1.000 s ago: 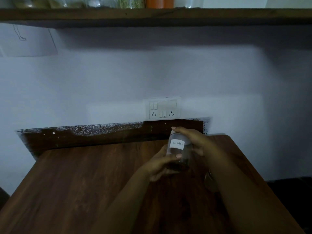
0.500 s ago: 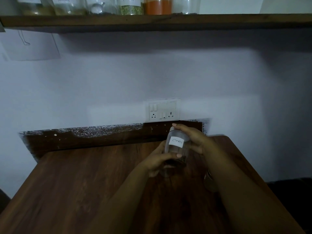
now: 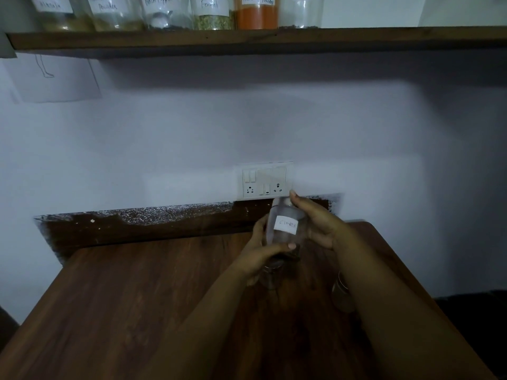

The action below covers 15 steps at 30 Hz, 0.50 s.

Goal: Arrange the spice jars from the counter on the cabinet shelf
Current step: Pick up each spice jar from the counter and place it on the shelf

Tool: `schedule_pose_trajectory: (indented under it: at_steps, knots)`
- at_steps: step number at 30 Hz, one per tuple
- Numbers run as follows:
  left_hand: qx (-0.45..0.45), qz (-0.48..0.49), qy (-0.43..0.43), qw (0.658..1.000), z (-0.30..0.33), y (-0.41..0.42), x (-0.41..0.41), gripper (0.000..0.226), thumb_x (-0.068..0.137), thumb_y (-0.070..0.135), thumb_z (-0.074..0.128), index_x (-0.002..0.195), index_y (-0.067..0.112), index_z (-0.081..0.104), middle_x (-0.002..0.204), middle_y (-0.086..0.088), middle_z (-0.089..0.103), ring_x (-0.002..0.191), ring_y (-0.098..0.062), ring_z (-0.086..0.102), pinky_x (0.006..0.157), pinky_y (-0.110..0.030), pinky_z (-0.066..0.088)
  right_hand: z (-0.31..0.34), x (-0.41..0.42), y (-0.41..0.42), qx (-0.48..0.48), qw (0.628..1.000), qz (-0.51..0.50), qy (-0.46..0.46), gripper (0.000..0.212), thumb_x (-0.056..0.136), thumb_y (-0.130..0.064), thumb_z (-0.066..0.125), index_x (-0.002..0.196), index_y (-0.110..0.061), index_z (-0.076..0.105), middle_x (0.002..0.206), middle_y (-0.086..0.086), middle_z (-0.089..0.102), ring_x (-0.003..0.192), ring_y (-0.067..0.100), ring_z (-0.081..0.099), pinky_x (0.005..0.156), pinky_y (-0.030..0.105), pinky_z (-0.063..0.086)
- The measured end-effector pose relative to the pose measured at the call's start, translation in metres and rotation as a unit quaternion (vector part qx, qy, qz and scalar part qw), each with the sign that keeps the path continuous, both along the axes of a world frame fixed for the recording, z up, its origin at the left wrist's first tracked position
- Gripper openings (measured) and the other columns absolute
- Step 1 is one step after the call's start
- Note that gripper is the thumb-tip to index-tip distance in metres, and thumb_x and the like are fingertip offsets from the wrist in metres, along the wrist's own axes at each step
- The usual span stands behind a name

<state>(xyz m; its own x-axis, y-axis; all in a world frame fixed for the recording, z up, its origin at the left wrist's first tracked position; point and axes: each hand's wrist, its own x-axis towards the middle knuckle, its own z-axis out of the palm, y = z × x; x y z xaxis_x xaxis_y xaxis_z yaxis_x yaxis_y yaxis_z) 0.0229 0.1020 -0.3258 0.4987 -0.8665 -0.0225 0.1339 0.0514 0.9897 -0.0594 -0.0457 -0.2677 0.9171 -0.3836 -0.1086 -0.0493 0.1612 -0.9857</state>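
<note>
Gripped between both hands, lifted clear of the wood: a clear glass spice jar with a white handwritten label (image 3: 285, 226), tilted a little, some dark contents low inside. Left hand (image 3: 260, 253) curled round the lower part of the jar, thumb laid across the front just under the label. Right hand (image 3: 318, 223) wrapped round the upper right side, forefinger reaching over the cap near the top. Both forearms stretched in from the bottom of the view.

Below the hands, a dark brown wooden counter (image 3: 137, 297). Just beneath the left hand, something glassy and dim on the wood, too blurred to name. Beside the right forearm, another small glass jar (image 3: 340, 294), mostly hidden by the arm, contents hard to make out.

Behind the held jar, a dark speckled backsplash strip (image 3: 137, 223) along the counter's far edge, and directly above it a white switch-and-socket plate (image 3: 264, 181) on the pale wall, its lower right corner just behind the right forefinger.

High above, well apart from the hands, a dark wooden shelf (image 3: 356, 37) carrying a row of labelled glass jars: a green fennel jar (image 3: 212, 20), an orange-red chilli powder jar (image 3: 256, 17), a near-empty clear jar (image 3: 300, 12) at the row's right end. To the left below the shelf, a white paper sheet (image 3: 55, 80) stuck to the wall.
</note>
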Motion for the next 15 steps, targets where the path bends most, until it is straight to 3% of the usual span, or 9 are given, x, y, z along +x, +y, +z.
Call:
schedule_pose_trajectory:
  at_steps: [2,4,6,10,15]
  knots:
    - [-0.035,0.029,0.005,0.999,0.008,-0.003,0.002,0.121,0.061,0.029,0.086,0.153,0.034,0.008,0.128,0.003,0.056,0.121,-0.022,0.057,0.102,-0.044,0.049,0.002,-0.006,-0.005,-0.004,1.0,0.024,-0.003,0.067,0.076,-0.044,0.07,0.137,-0.024,0.048,0.132,0.011,0.058,0.119,0.033,0.057,0.094,0.055,0.049]
    - [-0.072,0.04,0.003,0.997,0.021,-0.006,0.005,0.119,0.069,0.025,0.081,0.154,0.032,-0.001,0.132,0.002,0.055,0.122,-0.019,0.056,0.098,-0.035,0.053,0.006,-0.011,-0.008,-0.018,0.997,0.071,-0.006,0.078,0.075,-0.032,0.076,0.143,-0.033,0.039,0.136,0.008,0.057,0.122,0.033,0.056,0.094,0.055,0.05]
    - [-0.1,0.045,-0.011,0.994,0.038,-0.01,0.007,0.11,0.073,0.022,0.075,0.154,0.032,0.002,0.138,-0.004,0.052,0.12,-0.019,0.057,0.093,-0.03,0.054,0.013,-0.015,-0.008,-0.028,0.995,0.093,-0.018,0.079,0.075,-0.028,0.076,0.144,-0.034,0.038,0.134,0.005,0.06,0.12,0.029,0.06,0.089,0.049,0.054]
    - [-0.121,0.024,-0.062,0.99,0.074,-0.019,0.01,0.085,0.076,0.018,0.067,0.147,0.025,0.023,0.132,-0.006,0.056,0.118,-0.023,0.061,0.096,-0.036,0.053,0.037,-0.018,-0.01,-0.043,0.995,0.056,-0.064,0.082,0.074,-0.025,0.08,0.143,-0.033,0.038,0.121,0.007,0.068,0.112,0.025,0.066,0.088,0.039,0.056]
    - [-0.129,0.032,-0.17,0.976,0.119,-0.03,0.01,0.086,0.077,0.034,0.075,0.146,0.04,0.024,0.141,0.001,0.047,0.126,-0.015,0.052,0.101,-0.036,0.05,0.077,-0.026,-0.015,-0.075,0.986,-0.022,-0.15,0.082,0.067,-0.03,0.086,0.14,-0.024,0.046,0.12,0.014,0.068,0.109,0.028,0.067,0.093,0.043,0.054]
